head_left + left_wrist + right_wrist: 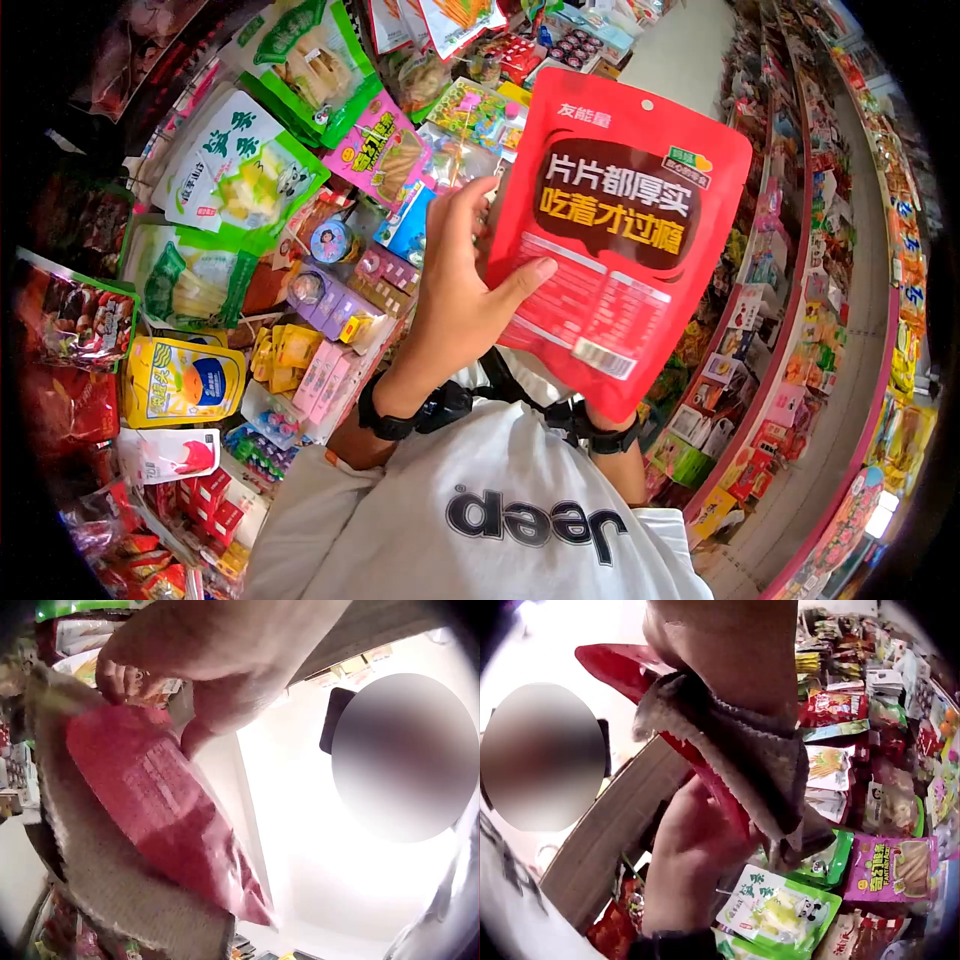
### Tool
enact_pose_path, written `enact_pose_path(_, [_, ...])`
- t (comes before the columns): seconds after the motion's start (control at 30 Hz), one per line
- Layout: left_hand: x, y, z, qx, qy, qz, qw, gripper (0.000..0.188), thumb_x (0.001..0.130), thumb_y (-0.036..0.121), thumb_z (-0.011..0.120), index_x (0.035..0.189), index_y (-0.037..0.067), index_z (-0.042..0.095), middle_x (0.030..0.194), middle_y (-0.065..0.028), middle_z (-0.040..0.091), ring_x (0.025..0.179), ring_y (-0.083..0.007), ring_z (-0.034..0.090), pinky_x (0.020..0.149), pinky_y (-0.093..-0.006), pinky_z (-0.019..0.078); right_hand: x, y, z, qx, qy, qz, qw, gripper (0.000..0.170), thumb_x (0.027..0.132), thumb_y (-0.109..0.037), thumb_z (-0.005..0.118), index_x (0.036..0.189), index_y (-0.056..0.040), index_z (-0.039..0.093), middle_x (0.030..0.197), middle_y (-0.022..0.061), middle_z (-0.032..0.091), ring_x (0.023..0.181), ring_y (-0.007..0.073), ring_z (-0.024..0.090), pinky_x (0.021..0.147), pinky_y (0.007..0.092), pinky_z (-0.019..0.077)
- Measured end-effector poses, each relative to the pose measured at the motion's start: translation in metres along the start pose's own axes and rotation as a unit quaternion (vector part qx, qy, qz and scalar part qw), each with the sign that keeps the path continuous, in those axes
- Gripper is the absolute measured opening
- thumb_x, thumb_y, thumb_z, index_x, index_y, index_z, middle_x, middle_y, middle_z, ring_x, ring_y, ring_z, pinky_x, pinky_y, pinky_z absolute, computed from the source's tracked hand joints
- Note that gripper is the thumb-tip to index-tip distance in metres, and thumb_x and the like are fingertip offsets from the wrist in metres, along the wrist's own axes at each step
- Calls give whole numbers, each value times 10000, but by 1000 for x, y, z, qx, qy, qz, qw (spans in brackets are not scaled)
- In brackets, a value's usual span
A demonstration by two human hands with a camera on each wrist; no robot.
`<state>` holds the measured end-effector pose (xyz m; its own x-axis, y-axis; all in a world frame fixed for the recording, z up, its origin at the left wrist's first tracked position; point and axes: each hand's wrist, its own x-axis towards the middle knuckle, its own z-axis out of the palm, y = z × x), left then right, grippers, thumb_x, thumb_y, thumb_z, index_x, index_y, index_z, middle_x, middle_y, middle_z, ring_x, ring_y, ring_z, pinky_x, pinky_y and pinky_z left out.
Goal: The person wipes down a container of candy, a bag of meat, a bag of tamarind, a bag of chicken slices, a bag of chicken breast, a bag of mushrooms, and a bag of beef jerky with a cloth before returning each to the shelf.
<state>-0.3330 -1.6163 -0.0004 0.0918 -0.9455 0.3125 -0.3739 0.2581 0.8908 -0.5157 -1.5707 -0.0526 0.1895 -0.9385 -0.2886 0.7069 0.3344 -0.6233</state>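
My left hand (465, 275) holds a red snack pouch (625, 120) by its left edge, the thumb lying across the printed face and the fingers behind. In the left wrist view, that hand (217, 656) pinches the pouch (150, 776) near one end. A brownish-grey cloth (112, 877) lies along the pouch's other side. From above in the right wrist view, my right hand (712, 652) holds the cloth (735, 750) against the red pouch (705, 769); its fingers are mostly hidden by the cloth. The head view shows only the right wrist strap (612, 437) below the pouch.
Green-and-white panda food bags (245, 165), a purple snack pack (380, 150) and a yellow pouch (185, 380) crowd the display at left. Packed shelves (810, 330) run along the right, with a pale floor aisle (835, 400) between them.
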Motion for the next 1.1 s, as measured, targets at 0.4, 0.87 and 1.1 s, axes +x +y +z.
enact_pose_path(0.4, [-12, -19, 3, -574, -130, -306, 748, 425, 816, 18, 561, 1218, -19, 430, 1167, -116, 546, 1047, -186, 546, 893, -322, 433, 23, -36, -21, -42, -9, 16, 999, 348, 921, -334, 474, 1034, -11, 540, 981, 99, 620, 860, 162, 611, 738, 324, 518])
enact_pose_path(0.87, [-24, -17, 32, -471, -232, -202, 827, 815, 695, -37, 598, 1380, 21, 160, 1339, -94, 336, 1245, -199, 335, 1038, -350, 276, 28, -49, 58, -761, 10, -299, 576, 644, 731, 33, 470, 1354, -6, 312, 1416, 172, 293, 1332, 372, 201, 1082, 440, 156])
enact_pose_path(1.1, [-28, -46, 15, -364, -116, -157, 911, 665, 753, -24, 608, 1332, 0, 281, 1308, -112, 410, 1198, -179, 408, 994, -339, 352, 32, -28, 74, -743, -274, -206, 575, 779, 592, 46, 484, 1350, -77, 350, 1417, 112, 308, 1328, 362, 208, 1079, 500, 138])
